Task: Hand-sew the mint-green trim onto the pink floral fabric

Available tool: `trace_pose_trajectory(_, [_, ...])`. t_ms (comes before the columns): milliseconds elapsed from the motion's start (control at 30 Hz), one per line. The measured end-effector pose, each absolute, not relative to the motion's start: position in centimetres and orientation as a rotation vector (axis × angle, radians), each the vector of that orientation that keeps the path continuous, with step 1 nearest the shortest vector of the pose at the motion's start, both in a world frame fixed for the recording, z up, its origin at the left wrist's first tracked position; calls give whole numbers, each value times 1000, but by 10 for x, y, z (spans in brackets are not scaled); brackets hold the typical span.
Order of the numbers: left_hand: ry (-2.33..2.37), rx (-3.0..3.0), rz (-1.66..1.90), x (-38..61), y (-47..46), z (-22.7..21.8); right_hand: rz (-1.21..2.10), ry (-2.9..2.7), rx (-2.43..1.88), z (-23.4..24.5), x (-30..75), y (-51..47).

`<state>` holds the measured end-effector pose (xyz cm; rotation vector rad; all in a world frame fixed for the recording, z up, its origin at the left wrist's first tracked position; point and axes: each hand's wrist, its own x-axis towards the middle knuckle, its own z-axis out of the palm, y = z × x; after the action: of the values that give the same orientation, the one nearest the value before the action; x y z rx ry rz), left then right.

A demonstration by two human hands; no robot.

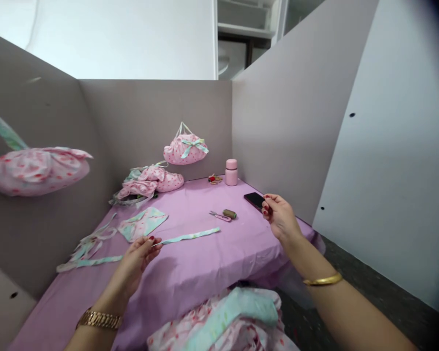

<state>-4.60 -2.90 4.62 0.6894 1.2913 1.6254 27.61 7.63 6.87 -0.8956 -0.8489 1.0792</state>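
My left hand [142, 254] is closed in a pinch above the table. A thin pale line shows at its fingertips, too fine to name. Just beyond them, a narrow mint fabric strip [193, 236] stretches to the right across the cloth. My right hand [278, 214] is raised at the right with thumb and fingers pinched together; whatever is between them is too small to make out. Behind its fingertips lies a dark phone [254, 199]. In my lap rests a bundle of pink dotted fabric [183, 329] with a wide mint band [237, 312].
Small scissors [220, 216] and a spool of olive thread [229, 213] lie mid-table. A pink flask [231, 173] stands at the back. Fabric pieces [141, 224] and mint strips [89, 251] are at left. Pink gathered fabric pieces [186, 148] hang at the grey partitions [146, 107].
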Motion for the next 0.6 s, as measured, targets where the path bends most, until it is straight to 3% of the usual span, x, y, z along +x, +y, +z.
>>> trace_pose_trajectory(267, [990, 419, 1717, -47, 40, 49, 961, -1011, -1287, 23, 282, 152])
trace_pose_trajectory(600, [926, 260, 1819, -46, 80, 76, 881, -1691, -1479, 3, 247, 190])
